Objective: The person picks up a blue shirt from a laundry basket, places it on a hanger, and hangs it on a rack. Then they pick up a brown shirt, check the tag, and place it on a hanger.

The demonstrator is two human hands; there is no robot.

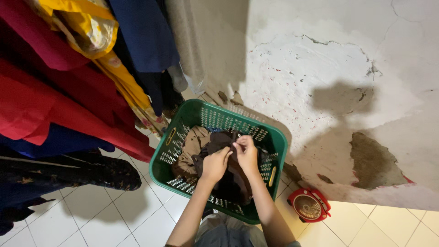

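Note:
A green plastic laundry basket (188,111) stands on the tiled floor against the wall. Inside lie brown and dark clothes. My left hand (215,164) and my right hand (247,153) are both over the basket, pinching the top of a dark brown garment (233,183) between their fingers. A tan garment (192,146) lies to the left inside the basket. The garment's lower part hangs down into the basket, partly hidden by my arms.
Red, yellow, navy and dark patterned clothes (68,91) hang at the left, close to the basket. A small red round device (309,206) sits on the floor at the right by the peeling white wall (320,68). White floor tiles (109,215) lie in front.

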